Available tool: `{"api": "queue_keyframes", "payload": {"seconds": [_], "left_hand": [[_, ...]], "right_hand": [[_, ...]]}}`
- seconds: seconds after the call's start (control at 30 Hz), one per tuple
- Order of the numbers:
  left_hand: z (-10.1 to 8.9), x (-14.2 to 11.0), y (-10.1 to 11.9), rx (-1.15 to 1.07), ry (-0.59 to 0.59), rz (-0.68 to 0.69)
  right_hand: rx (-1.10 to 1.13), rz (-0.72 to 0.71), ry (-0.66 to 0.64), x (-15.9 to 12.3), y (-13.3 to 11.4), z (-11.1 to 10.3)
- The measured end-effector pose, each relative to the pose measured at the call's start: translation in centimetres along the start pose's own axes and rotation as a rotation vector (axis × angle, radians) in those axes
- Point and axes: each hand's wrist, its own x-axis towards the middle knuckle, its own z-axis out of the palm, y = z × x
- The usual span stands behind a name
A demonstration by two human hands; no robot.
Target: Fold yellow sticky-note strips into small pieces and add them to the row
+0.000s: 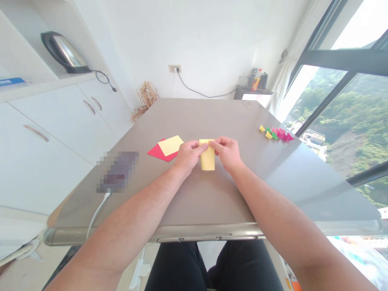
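Observation:
A narrow strip of folded yellow paper is held upright over the middle of the table. My left hand pinches its upper left edge, thumb in front. On the upper right edge, my right hand grips it the same way, so the two thumbs nearly meet. The fingers behind the paper are partly hidden. Just left of my left hand, a flat pale yellow sheet lies on top of red paper, which shows around its edges.
Several small folded paper pieces in yellow, green and pink sit at the table's right edge. A blurred-out dark device with a white cable lies at left. The grey table reaches toward a white wall; a window stands at right.

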Motion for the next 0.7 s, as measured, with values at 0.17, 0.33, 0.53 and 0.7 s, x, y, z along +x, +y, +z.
{"api": "queue_keyframes", "payload": {"seconds": [0.17,0.33,0.53,0.7], "left_hand": [[-0.28,0.19,-0.09,0.026,0.013,0.015],[-0.41,0.09,0.21,0.107,0.038,0.025],[-0.36,0.13,0.03,0.113,0.041,0.018],[-0.16,-0.04,0.15,0.150,0.039,0.019]], "right_hand": [[0.062,0.028,-0.006,0.03,-0.34,0.04],[0.104,0.056,-0.018,0.27,-0.21,-0.22],[0.117,0.060,-0.007,0.44,0.07,-0.33],[0.084,0.035,0.041,0.39,0.38,-0.47]]}}
